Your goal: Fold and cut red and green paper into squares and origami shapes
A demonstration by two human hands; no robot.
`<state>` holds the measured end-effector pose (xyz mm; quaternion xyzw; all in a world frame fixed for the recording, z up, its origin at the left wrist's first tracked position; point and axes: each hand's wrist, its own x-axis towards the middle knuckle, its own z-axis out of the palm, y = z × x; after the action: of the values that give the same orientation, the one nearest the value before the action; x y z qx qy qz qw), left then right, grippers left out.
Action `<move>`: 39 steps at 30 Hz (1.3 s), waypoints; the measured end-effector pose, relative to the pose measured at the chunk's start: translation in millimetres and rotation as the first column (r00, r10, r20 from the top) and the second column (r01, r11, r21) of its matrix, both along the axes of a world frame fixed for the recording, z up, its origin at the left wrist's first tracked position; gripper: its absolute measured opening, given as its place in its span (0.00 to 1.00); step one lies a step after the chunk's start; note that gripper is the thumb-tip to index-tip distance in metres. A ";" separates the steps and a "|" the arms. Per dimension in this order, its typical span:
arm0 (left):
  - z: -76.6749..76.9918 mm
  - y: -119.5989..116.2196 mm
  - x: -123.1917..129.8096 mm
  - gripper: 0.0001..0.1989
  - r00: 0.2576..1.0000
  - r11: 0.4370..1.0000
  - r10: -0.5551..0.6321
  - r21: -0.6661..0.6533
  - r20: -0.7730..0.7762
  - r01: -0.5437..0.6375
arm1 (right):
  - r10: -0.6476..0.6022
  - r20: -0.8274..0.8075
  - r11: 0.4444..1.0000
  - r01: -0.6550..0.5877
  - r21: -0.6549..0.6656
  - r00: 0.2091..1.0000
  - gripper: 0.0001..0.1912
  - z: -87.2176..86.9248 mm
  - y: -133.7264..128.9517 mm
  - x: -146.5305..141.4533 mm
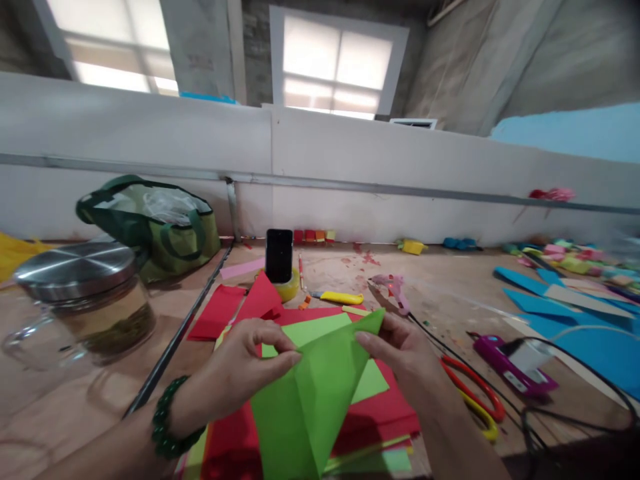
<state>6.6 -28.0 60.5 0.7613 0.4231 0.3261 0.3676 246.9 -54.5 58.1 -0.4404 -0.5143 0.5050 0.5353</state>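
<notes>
A creased sheet of green paper (pixel 320 400) is held up between my two hands, partly folded, with a point at its upper right. My left hand (pixel 260 357), a green bead bracelet (pixel 167 420) on its wrist, pinches the paper's upper left edge between thumb and finger. At the upper right corner, my right hand (pixel 400 347) grips the paper with its thumb in front and fingers behind. Beneath lies a stack of red paper (pixel 387 427) with lighter green sheets (pixel 370 383) on it; the held paper hides part of the stack.
Beyond the stack are a yellow utility knife (pixel 343 298), a phone (pixel 279 255) propped upright and a pink glue gun (pixel 393 290). Scissors (pixel 480 393), a purple power strip (pixel 515 367) with cables and blue paper (pixel 590 340) lie right. A lidded glass mug (pixel 110 327) and green bag (pixel 175 233) stand left.
</notes>
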 end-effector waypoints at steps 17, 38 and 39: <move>-11.1 1.6 0.5 0.12 1.000 0.982 -0.029 -0.185 0.007 0.030 | -0.158 -0.093 0.987 0.155 -0.036 0.983 0.26 -3.6 -0.8 3.8; -27.3 3.4 -5.8 0.13 0.998 0.992 -0.019 -0.126 -0.060 0.011 | -0.242 -0.073 0.969 0.245 0.025 0.967 0.27 -1.3 -4.6 12.7; -28.1 3.6 -6.2 0.13 0.998 0.992 -0.016 -0.129 -0.067 0.007 | -0.245 -0.071 0.968 0.248 0.029 0.967 0.27 -1.8 -4.2 12.7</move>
<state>0.4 -24.4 32.4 0.7491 0.4510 0.2699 0.4033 259.6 -58.6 56.3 -0.4736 -0.4471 0.4391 0.6189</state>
